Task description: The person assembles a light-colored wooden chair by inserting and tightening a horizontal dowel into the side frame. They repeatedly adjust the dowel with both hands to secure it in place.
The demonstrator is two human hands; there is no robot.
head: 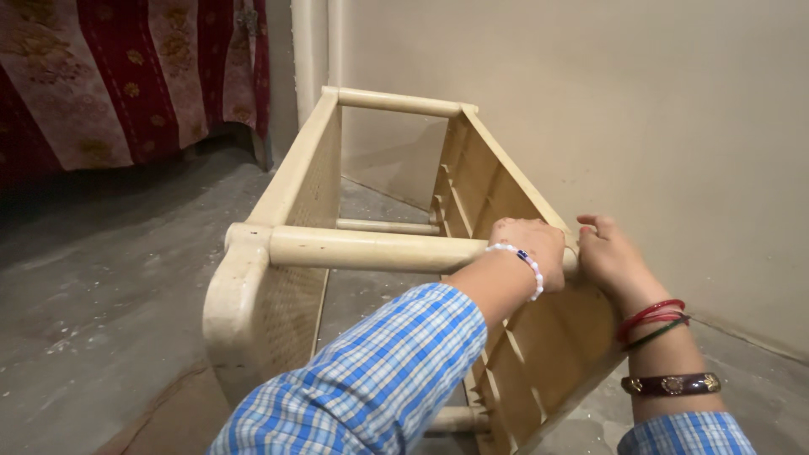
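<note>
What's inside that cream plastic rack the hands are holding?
Nothing sits inside the cream rack: between its side panels only round bars and grey floor show. The left hand grips the top bar; the right hand holds its end. The blue checked sleeve hides the rack's near bottom.

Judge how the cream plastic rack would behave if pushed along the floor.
The rack looks stiff and probably light: thin perforated panels joined by hollow-looking bars. Open-framed and narrow, it may tip sideways. Both hands, left hand and right hand, grip one end.

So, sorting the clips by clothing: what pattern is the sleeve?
Blue-and-white checked sleeve, head view.
</note>
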